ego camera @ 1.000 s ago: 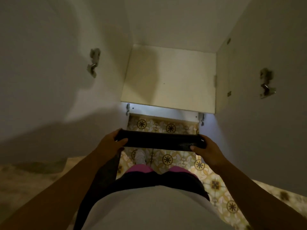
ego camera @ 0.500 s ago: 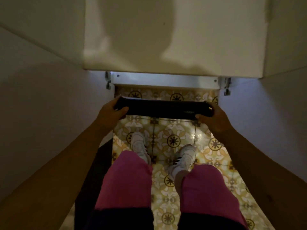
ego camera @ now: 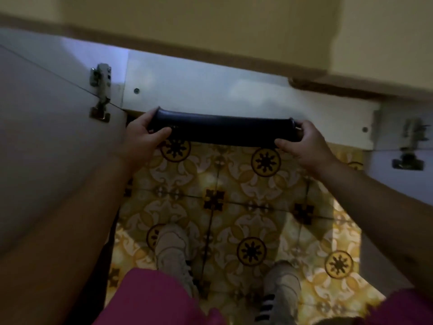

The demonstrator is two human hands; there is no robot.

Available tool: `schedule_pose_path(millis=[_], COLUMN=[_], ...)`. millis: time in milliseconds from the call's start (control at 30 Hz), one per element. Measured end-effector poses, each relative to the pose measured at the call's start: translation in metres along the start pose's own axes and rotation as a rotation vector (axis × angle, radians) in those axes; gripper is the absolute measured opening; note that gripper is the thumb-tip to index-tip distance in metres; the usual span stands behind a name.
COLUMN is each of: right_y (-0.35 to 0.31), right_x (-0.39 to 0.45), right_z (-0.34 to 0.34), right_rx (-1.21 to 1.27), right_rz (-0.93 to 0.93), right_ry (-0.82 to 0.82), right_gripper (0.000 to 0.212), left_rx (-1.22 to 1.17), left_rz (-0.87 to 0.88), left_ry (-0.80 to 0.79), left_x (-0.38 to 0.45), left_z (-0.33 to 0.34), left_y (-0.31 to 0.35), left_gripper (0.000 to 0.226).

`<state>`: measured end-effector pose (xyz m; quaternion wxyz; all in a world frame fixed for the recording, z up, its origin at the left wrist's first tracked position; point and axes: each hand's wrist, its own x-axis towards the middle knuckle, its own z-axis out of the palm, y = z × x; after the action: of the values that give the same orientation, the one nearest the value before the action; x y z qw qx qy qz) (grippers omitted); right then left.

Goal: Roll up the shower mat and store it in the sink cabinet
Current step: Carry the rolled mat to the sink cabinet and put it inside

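Observation:
The shower mat (ego camera: 222,130) is a dark, tight roll held level across the middle of the view. My left hand (ego camera: 143,137) is closed around its left end and my right hand (ego camera: 304,144) around its right end. The roll hangs just in front of the white bottom rail of the sink cabinet (ego camera: 210,90), above the floor. The cabinet's pale inner floor lies beyond the rail at the top of the view. Both cabinet doors stand open to either side.
The left door (ego camera: 46,137) and the right door (ego camera: 403,184) flank my arms, their metal hinges (ego camera: 100,90) showing. Yellow patterned floor tiles (ego camera: 222,202) lie below, with my two white shoes and pink trouser legs at the bottom.
My view has dropped lower and closer to the cabinet. The roll, still held at both ends, has come up against the cabinet's bottom rail.

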<state>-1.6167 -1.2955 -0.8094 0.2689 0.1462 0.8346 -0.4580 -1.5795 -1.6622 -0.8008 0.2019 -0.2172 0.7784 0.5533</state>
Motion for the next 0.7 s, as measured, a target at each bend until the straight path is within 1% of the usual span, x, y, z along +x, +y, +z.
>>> schedule_pose_path(millis=[133, 200, 300, 400, 500, 633, 700], right_y=[-0.018, -0.035, -0.062, -0.087, -0.109, -0.146, -0.161], right_x=[0.035, 0.045, 0.059, 0.076, 0.1, 0.126, 0.134], right_z=[0.011, 0.011, 0.014, 0.02, 0.039, 0.077, 0.098], right_rx=[-0.032, -0.022, -0.016, -0.028, -0.078, 0.06, 0.171], right_rz=[-0.131, -0.182, -0.203, -0.202, -0.19, -0.149, -0.165], right_ry=[-0.006, -0.013, -0.064, -0.077, -0.037, -0.051, -0.023], right_gripper=[0.06, 0.058, 0.058, 0.06, 0.056, 0.046, 0.041], left_rx=[-0.107, -0.12, -0.14, -0.248, -0.269, -0.293, -0.31], left_rz=[0.025, 0.044, 0.064, 0.085, 0.083, 0.083, 0.078], left_ry=[0.048, 0.065, 0.101, 0.234, 0.371, 0.53, 0.594], left_x=[0.018, 0.019, 0.015, 0.014, 0.014, 0.014, 0.016], left_z=[-0.006, -0.008, -0.009, -0.006, -0.004, 0.007, 0.011], left_y=[-0.036, -0.048, -0.057, -0.057, -0.059, -0.062, -0.06], left_gripper=[0.061, 0.065, 0.07, 0.063, 0.06, 0.054, 0.058])
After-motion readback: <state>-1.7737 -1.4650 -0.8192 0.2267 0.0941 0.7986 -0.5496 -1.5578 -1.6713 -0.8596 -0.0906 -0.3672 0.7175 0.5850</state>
